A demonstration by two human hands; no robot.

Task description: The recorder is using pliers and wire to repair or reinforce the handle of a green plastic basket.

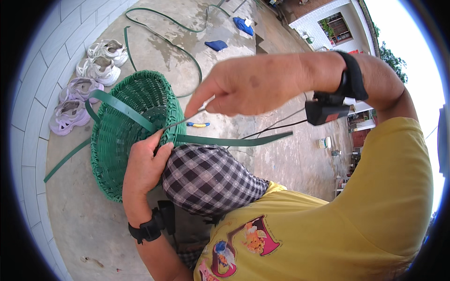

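A green woven basket (108, 154) lies tilted, its mouth facing left, beside my knee in checkered cloth. My left hand (146, 161) grips its rim, fingers at the edge and thumb on the near side. Above it, my right hand (251, 86) is closed in a pinch on a thin grey strand (180, 122) that runs down to the rim by my left fingers. One flat green strap (124, 108) arches from the rim across the mouth. Another green strap end (239, 140) sticks out to the right over my knee.
White sneakers (104, 63) and light purple shoes (75, 105) stand along the tiled wall at left. A long green strap (173, 44) curls over the concrete. Two blue items (215, 45) and a small yellow-and-blue object (198, 125) lie farther off. A white bucket (323, 142) stands right.
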